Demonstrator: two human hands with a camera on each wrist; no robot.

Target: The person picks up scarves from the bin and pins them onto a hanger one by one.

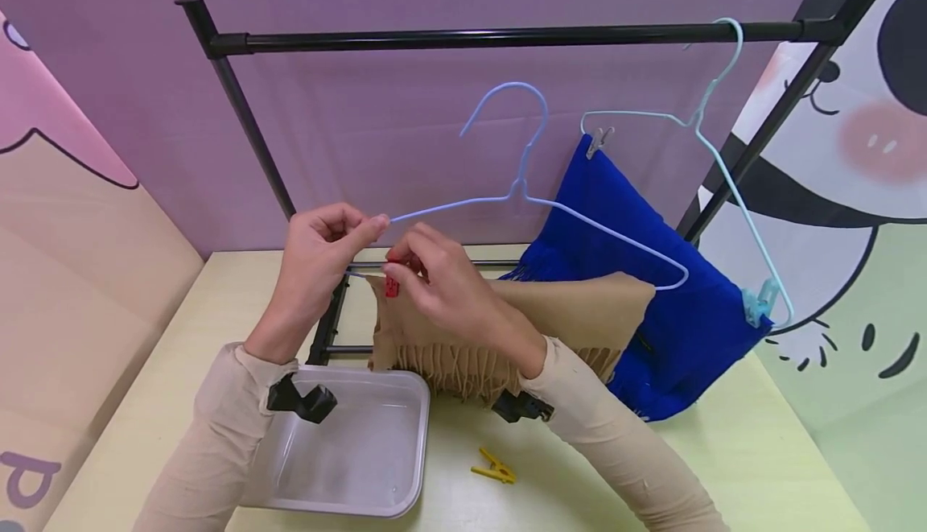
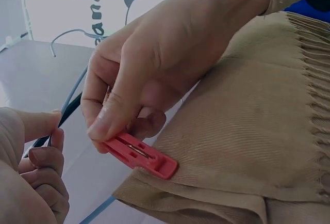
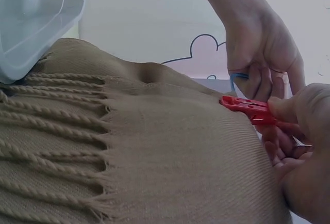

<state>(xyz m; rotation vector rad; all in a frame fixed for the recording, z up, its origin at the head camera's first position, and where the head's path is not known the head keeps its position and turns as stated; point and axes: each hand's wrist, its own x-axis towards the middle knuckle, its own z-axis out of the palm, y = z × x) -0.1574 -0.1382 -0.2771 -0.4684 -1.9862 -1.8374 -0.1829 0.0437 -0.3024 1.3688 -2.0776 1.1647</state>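
Observation:
My left hand (image 1: 311, 266) pinches the left arm of a light-blue wire hanger (image 1: 449, 207), which is held below the rack's top bar. Over its lower bar hangs a tan fringed scarf (image 1: 565, 307), fringe downward. With thumb and fingers, my right hand (image 1: 452, 294) pinches the back end of a red clothespin (image 2: 144, 154). The clothespin's tip sits at the scarf's upper left corner, overlapping the fold in the left wrist view. In the right wrist view, both hands meet near this red clothespin (image 3: 250, 108).
A black rack (image 1: 463, 38) spans the back. On its right hangs a pale aqua hanger (image 1: 727, 170) with a blue cloth (image 1: 673, 339) clipped at both ends. A grey-white basin (image 1: 420, 468) stands front left, and a yellow clothespin (image 1: 496, 468) lies on the table.

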